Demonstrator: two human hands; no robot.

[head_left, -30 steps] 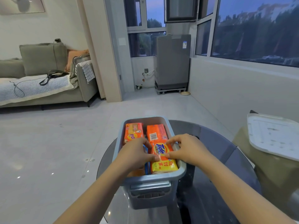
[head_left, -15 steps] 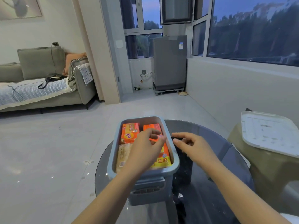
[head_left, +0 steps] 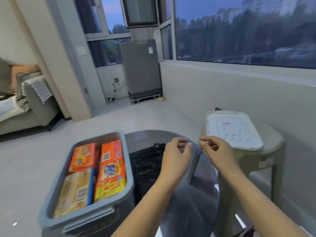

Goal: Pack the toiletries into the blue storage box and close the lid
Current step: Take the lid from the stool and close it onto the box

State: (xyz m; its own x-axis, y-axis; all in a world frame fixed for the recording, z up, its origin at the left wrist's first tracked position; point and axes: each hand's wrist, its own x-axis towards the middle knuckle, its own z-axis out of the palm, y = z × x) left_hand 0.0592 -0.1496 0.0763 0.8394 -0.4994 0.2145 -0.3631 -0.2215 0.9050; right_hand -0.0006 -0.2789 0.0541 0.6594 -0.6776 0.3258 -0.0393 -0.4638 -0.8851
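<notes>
**Fingers loosely curled and empty, between the box and the lid**

The fingers (head_left: 185,145) of the left hand (head_left: 177,157) hang loosely curled over the round glass tabletop (head_left: 196,194), holding nothing; the thumb and forefinger tips sit near each other with a gap between them. The right hand (head_left: 218,151) hovers just beside it, its fingers also relaxed and half bent, the forefinger pointing toward the left hand. The two hands are close but not touching.

The blue storage box (head_left: 130,168) stands on the left part of the tabletop, to the left of both hands and apart from them. It is open, with no lid on it. Inside lie four packets, side by side: an orange packet (head_left: 83,157) at the far left, a tan packet (head_left: 75,192) at the near left, and along the right wall a long orange and yellow packet (head_left: 111,170) marked with a blue logo and a barcode. A thin blue edge shows between the tan packet and the long one.

The white lid (head_left: 234,130) lies flat on a pale stool (head_left: 256,161) to the right of the tabletop, beyond the right hand's fingertips and clear of them.

A grey washing machine (head_left: 141,69) stands by the windows, and the end of a sofa (head_left: 34,103) shows at the left edge.
</notes>
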